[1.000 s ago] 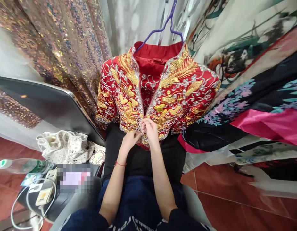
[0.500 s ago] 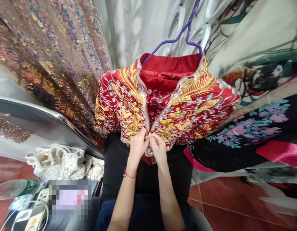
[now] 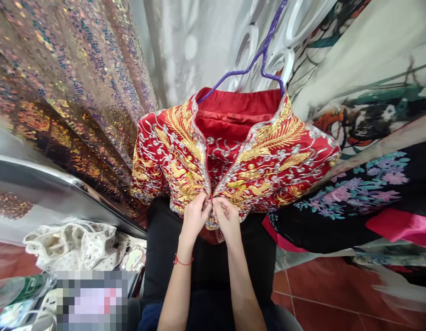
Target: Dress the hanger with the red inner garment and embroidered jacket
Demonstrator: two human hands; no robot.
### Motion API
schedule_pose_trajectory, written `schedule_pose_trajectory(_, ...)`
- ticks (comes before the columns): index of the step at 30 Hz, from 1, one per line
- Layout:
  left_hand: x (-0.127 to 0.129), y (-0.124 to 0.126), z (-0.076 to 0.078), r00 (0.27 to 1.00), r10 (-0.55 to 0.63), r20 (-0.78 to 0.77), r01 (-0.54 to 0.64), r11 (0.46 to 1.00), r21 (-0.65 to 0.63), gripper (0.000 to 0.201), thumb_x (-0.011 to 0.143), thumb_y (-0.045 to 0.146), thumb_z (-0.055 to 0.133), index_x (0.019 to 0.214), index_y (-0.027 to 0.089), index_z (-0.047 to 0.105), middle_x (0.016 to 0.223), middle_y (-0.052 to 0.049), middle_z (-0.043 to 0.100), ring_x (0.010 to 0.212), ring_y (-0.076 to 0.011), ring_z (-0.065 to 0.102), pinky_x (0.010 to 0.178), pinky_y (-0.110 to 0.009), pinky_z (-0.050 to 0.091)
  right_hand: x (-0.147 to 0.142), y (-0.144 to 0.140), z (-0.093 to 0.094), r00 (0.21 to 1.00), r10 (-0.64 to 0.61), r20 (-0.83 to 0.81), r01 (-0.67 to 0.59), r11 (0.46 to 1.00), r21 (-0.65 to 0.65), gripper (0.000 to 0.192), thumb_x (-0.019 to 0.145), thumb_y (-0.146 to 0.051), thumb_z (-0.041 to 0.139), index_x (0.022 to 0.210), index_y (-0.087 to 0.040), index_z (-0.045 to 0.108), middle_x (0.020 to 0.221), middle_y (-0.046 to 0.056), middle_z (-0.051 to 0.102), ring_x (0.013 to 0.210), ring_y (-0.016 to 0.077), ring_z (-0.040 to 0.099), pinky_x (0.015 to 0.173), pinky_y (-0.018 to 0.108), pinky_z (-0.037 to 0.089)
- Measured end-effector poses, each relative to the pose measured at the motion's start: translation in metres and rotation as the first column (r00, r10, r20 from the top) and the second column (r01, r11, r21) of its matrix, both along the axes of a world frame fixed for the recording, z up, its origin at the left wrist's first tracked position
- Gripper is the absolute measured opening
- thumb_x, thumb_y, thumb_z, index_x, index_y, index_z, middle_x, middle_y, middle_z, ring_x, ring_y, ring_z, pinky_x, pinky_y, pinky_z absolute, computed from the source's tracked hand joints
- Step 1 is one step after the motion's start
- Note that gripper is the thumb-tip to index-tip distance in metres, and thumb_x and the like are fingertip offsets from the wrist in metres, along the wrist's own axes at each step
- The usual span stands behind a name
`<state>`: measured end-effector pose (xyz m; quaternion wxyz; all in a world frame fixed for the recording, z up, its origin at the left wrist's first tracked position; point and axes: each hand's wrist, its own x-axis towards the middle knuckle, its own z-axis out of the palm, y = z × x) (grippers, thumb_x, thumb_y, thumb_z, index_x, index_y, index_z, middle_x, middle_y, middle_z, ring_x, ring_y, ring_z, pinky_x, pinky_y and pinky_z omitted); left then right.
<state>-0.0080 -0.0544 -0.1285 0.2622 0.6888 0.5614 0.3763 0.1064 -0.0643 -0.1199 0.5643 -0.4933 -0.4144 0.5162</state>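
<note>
Over the black cloth, the left hand and right hand pinch between their fingers the front edges of the red embroidered jacket, whose collar surrounds the purple hanger, before a pale curtain.

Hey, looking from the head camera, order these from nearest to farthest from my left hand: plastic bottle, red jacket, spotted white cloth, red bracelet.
From the left hand:
1. Red jacket, at the fingertips
2. Red bracelet, around the wrist
3. Spotted white cloth, off left
4. Plastic bottle, farther left
</note>
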Motion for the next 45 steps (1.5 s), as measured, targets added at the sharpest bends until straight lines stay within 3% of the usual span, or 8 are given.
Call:
schedule_pose_trajectory(10, 0.003, -0.001, 0.0, 0.998, 0.051, -0.035, -0.053, 0.998, -0.037, 0.019, 0.097, 0.033, 0.047, 0.082, 0.021, 0.047, 0.072, 0.002, 0.054, 0.062, -0.0126, 0.052, 0.062, -0.023, 0.035, -0.009, 0.002, 0.017, 0.974, -0.043, -0.223, 0.019, 0.994, -0.107, 0.034, 0.064, -0.044, 0.083, 0.073, -0.015, 0.068, 0.053, -0.006, 0.056, 0.038, 0.0026, 0.038, 0.04, 0.018, 0.028)
schedule_pose_trajectory(18, 0.009, -0.013, 0.013, 1.0, 0.002, -0.004, -0.002, 0.997, -0.072, 0.022, 0.097, 0.037, 0.048, 0.082, 0.021, 0.049, 0.07, 0.004, 0.051, 0.059, -0.0104, 0.047, 0.06, -0.022, 0.033, -0.01, 0.011, 0.103, 0.964, -0.136, -0.227, 0.17, 0.976, 0.139, 0.021, 0.076, -0.037, 0.077, 0.077, -0.018, 0.068, 0.048, -0.01, 0.046, 0.034, 0.0026, 0.035, 0.034, 0.017, 0.025)
schedule_pose_trajectory(25, 0.016, 0.01, 0.051, 0.965, 0.24, 0.102, -0.26, 0.921, 0.289, 0.025, 0.089, 0.04, 0.063, 0.079, 0.02, 0.05, 0.067, 0.005, 0.05, 0.059, -0.0098, 0.05, 0.062, -0.021, 0.038, -0.01, 0.02, 0.084, 0.97, -0.133, -0.203, 0.171, 0.968, 0.182, 0.023, 0.078, -0.039, 0.077, 0.082, -0.018, 0.068, 0.056, -0.007, 0.054, 0.037, 0.0026, 0.038, 0.036, 0.019, 0.027)
schedule_pose_trajectory(30, 0.02, 0.028, 0.087, 0.975, 0.199, -0.096, -0.173, 0.957, 0.232, 0.017, 0.097, 0.035, 0.051, 0.09, 0.02, 0.056, 0.076, -0.001, 0.064, 0.066, -0.0138, 0.06, 0.06, -0.023, 0.036, -0.011, 0.025, 0.084, 0.971, -0.136, -0.196, 0.174, 0.965, 0.197, 0.024, 0.079, -0.04, 0.076, 0.082, -0.018, 0.067, 0.057, -0.006, 0.056, 0.035, 0.0023, 0.036, 0.034, 0.019, 0.024)
schedule_pose_trajectory(34, 0.024, 0.028, 0.089, 0.962, 0.173, -0.21, -0.134, 0.973, 0.189, 0.023, 0.099, 0.03, 0.045, 0.082, 0.02, 0.055, 0.073, -0.004, 0.064, 0.066, -0.0164, 0.061, 0.058, -0.025, 0.033, -0.01, 0.027, 0.085, 0.973, -0.128, -0.193, 0.166, 0.966, 0.197, 0.025, 0.079, -0.041, 0.076, 0.081, -0.018, 0.067, 0.055, -0.007, 0.053, 0.036, 0.0026, 0.035, 0.035, 0.019, 0.025)
schedule_pose_trajectory(39, 0.026, 0.024, 0.079, 0.972, 0.211, -0.104, -0.174, 0.942, 0.286, 0.025, 0.094, 0.03, 0.051, 0.072, 0.02, 0.049, 0.067, 0.0, 0.059, 0.06, -0.0125, 0.053, 0.057, -0.024, 0.031, -0.008, 0.022, 0.088, 0.966, -0.107, -0.233, 0.156, 0.966, 0.205, 0.023, 0.079, -0.038, 0.078, 0.081, -0.017, 0.068, 0.059, -0.006, 0.058, 0.035, 0.0011, 0.035, 0.034, 0.018, 0.023)
schedule_pose_trajectory(42, 0.027, 0.026, 0.083, 0.95, 0.313, -0.012, -0.294, 0.905, 0.307, 0.023, 0.091, 0.033, 0.056, 0.074, 0.02, 0.049, 0.066, 0.002, 0.057, 0.056, -0.0111, 0.049, 0.057, -0.023, 0.03, -0.008, 0.019, 0.092, 0.972, -0.091, -0.216, 0.136, 0.97, 0.202, 0.024, 0.078, -0.039, 0.078, 0.08, -0.017, 0.068, 0.058, -0.006, 0.058, 0.034, 0.0012, 0.035, 0.032, 0.018, 0.022)
schedule_pose_trajectory(45, 0.028, 0.029, 0.093, 0.956, 0.29, -0.046, -0.267, 0.924, 0.274, 0.019, 0.091, 0.031, 0.055, 0.077, 0.02, 0.049, 0.063, 0.002, 0.055, 0.052, -0.0112, 0.043, 0.054, -0.024, 0.026, -0.009, 0.018, 0.096, 0.976, -0.088, -0.199, 0.129, 0.97, 0.205, 0.027, 0.078, -0.041, 0.078, 0.079, -0.017, 0.066, 0.053, -0.008, 0.054, 0.033, 0.0015, 0.033, 0.031, 0.018, 0.021)
